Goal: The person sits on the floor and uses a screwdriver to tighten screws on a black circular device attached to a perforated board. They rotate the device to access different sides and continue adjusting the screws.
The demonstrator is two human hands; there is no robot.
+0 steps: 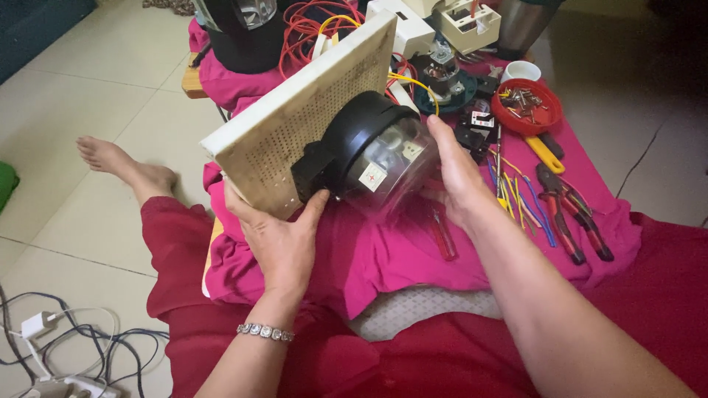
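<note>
A cream perforated board (pixel 295 110) is tilted up over a pink cloth (pixel 383 250). On its face sits a round black meter (pixel 354 140) with a clear dome cover (pixel 394 173). My left hand (pixel 276 236) grips the board's lower edge, thumb against the meter's black base. My right hand (pixel 453 173) is cupped around the right side of the clear cover, fingers touching it.
Red-handled pliers (pixel 571 214), loose coloured wire pieces (pixel 520 199), a red screwdriver (pixel 442 236) and a red bowl of screws (pixel 527 107) lie on the cloth at right. Red and yellow wires (pixel 310 26) and meter parts (pixel 442 74) are behind. My bare foot (pixel 122 166) and floor cables (pixel 59 346) are at left.
</note>
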